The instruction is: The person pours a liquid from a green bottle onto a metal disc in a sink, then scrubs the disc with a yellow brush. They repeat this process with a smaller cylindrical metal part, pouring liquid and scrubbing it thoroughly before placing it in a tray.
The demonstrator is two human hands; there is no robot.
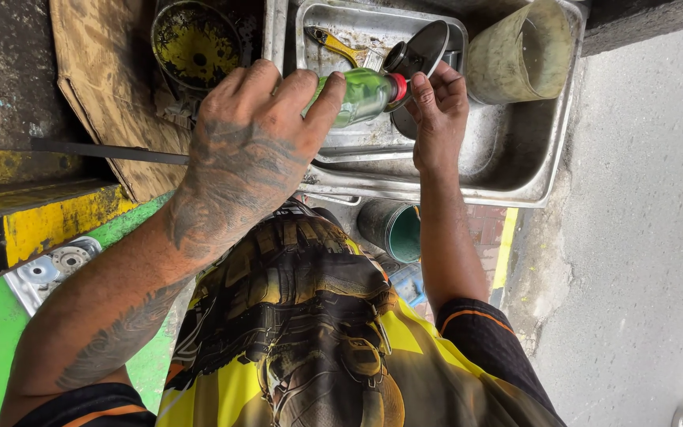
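My left hand [254, 134] grips a small green plastic bottle [361, 95] lying on its side over a metal tray [531, 170]. My right hand [436, 111] pinches the bottle's red cap [398, 85] between thumb and fingers. Just behind the cap, a dark metal funnel-shaped part [422, 49] rests in a smaller inner tray [333, 24]. A yellow-handled brush [340, 46] lies in that inner tray too.
A murky plastic beaker [519, 51] stands in the big tray's far right corner. A yellow-stained round tin [195, 43] sits at the far left beside a plywood board [104, 87]. A green can [393, 229] stands below the tray. Grey concrete [642, 237] lies at right.
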